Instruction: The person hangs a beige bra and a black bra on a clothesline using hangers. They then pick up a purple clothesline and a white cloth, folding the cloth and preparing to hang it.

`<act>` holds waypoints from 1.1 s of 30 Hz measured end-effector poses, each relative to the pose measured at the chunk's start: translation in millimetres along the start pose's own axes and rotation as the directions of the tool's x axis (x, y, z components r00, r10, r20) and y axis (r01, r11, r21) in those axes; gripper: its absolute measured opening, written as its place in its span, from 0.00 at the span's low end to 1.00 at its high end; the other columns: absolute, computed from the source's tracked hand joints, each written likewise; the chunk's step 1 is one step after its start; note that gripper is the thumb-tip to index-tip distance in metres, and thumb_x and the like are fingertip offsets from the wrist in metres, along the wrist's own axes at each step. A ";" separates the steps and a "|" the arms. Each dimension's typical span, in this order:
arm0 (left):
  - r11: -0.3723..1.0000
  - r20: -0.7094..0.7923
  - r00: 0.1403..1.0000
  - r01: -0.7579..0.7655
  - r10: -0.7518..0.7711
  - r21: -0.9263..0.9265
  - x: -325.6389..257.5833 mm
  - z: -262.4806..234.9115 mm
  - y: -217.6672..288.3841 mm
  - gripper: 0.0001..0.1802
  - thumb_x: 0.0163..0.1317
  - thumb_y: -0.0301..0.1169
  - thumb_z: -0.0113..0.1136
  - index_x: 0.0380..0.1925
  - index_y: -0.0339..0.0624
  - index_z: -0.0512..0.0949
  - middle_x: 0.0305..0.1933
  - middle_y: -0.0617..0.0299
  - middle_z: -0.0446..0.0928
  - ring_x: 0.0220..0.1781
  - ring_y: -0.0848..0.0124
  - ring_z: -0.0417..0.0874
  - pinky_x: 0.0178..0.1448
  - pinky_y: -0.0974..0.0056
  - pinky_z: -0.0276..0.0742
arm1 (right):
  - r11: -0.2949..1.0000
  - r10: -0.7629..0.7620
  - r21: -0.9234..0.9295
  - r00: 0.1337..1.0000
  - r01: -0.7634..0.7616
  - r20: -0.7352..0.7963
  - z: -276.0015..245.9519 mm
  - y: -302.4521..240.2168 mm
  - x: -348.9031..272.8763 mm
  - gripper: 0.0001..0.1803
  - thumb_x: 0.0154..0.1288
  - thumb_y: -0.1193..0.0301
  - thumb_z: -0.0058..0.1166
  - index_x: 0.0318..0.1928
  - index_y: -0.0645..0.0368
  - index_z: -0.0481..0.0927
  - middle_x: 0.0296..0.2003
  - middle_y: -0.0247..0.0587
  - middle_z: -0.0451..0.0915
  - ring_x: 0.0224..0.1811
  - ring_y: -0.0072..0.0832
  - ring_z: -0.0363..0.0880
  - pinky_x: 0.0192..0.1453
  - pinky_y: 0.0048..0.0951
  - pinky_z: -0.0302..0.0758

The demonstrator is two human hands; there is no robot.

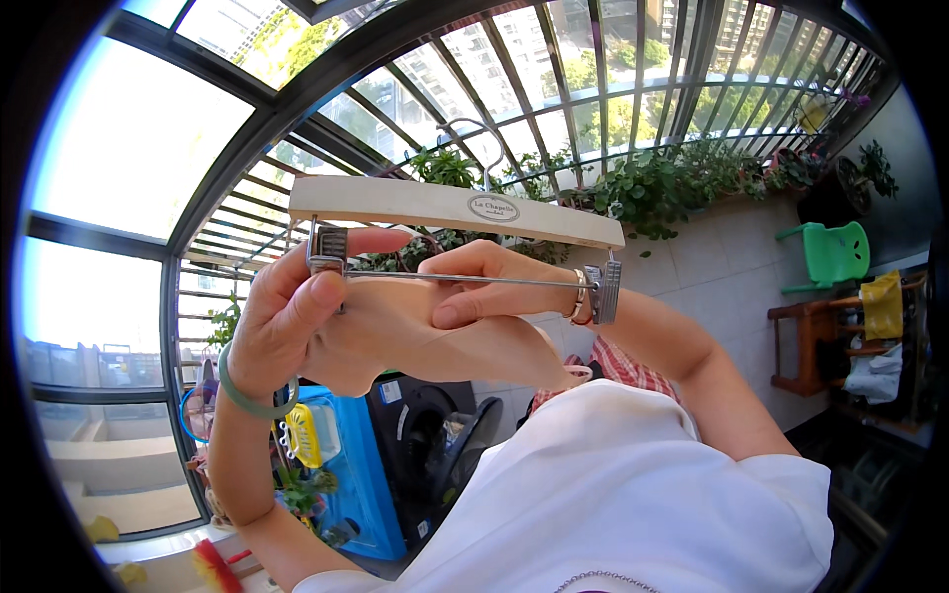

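Observation:
In front of me hangs a pale wooden clip hanger (395,202), its metal hook pointing up and away. A thin metal rod under the bar carries a left clip (328,249) and a right clip (607,294). My left hand (282,311) is closed around the left clip, its thumb by a corner of a beige cloth garment (435,348). Behind the rod, my right hand (509,277) pinches the garment's upper edge between thumb and fingers. The right clip hangs in front of my right wrist with no cloth seen in it. The garment droops in folds toward my chest.
Potted plants (652,193) line the barred balcony railing. On the right stand a green plastic chair (835,255) and a wooden rack (801,346) with a yellow cloth (882,304). Below my left arm are a blue cabinet (361,474) and a dark washing machine (410,420).

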State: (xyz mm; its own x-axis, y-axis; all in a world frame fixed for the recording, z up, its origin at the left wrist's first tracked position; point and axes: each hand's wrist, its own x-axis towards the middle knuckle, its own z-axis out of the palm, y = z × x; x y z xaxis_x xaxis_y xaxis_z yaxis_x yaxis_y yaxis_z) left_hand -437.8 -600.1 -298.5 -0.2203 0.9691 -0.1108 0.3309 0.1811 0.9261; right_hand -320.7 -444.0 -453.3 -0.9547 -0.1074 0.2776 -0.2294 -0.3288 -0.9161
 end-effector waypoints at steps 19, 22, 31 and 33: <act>0.986 -0.180 0.970 -0.169 0.165 -0.008 -14.9 -15.9 -55.3 0.35 0.65 0.51 0.56 0.60 0.31 0.69 0.47 0.61 0.80 0.41 0.80 0.80 0.44 0.73 0.77 | 0.973 -0.196 -0.213 0.794 0.086 -0.575 -40.7 13.7 -91.1 0.06 0.67 0.77 0.53 0.43 0.61 0.72 0.37 0.28 0.76 0.41 0.13 0.73 0.48 0.19 0.72; 0.976 -0.173 0.960 -0.211 0.218 0.062 -21.3 -19.6 -67.2 0.37 0.64 0.53 0.57 0.59 0.29 0.69 0.51 0.57 0.79 0.42 0.78 0.80 0.46 0.72 0.76 | 0.997 -0.033 0.036 0.844 0.062 -0.536 -43.4 -3.3 -92.9 0.12 0.65 0.71 0.57 0.45 0.61 0.73 0.39 0.29 0.76 0.44 0.14 0.73 0.50 0.20 0.71; 0.991 -0.030 0.993 -0.108 0.111 0.082 -46.9 -12.8 -76.5 0.43 0.58 0.59 0.60 0.54 0.25 0.72 0.44 0.56 0.80 0.41 0.74 0.81 0.45 0.70 0.75 | 0.965 0.243 0.013 0.869 -0.263 -0.431 -33.2 -25.3 -96.8 0.25 0.59 0.55 0.62 0.46 0.62 0.77 0.41 0.31 0.78 0.43 0.18 0.75 0.51 0.22 0.71; 0.977 -0.074 0.974 -0.209 0.212 0.051 -54.3 -10.7 -88.0 0.37 0.60 0.53 0.62 0.52 0.25 0.73 0.47 0.52 0.81 0.40 0.71 0.83 0.43 0.69 0.76 | 0.960 0.264 0.020 0.870 -0.281 -0.416 -25.1 -21.9 -95.3 0.23 0.60 0.54 0.61 0.43 0.62 0.78 0.38 0.30 0.78 0.41 0.18 0.75 0.49 0.21 0.71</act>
State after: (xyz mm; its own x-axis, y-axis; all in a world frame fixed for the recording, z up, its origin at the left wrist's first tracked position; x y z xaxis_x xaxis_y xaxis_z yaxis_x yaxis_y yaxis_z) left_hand -464.8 -670.5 -370.1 -0.2120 0.9704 0.1154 0.4155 -0.0173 0.9094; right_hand -229.5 -403.0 -466.9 -0.9703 0.2098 -0.1201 0.0519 -0.3043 -0.9512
